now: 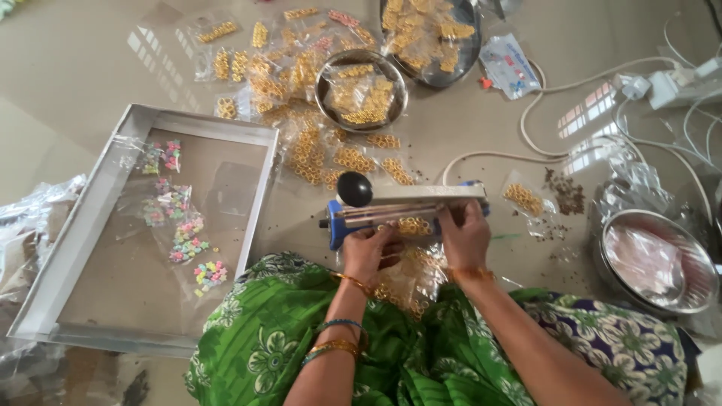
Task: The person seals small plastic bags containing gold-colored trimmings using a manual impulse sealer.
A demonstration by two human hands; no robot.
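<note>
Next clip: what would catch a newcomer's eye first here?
Low in the middle, the left hand and right hand hold a clear packet of yellow rings at a blue and white heat sealer. Behind it, sealed packets are strewn on the floor around two steel bowls. A shallow grey tray at left holds packets of pastel shapes.

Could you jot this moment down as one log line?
left hand + right hand: holding clear packet of yellow rings | in: blue-and-white heat sealer | sealer arm: raised
</note>
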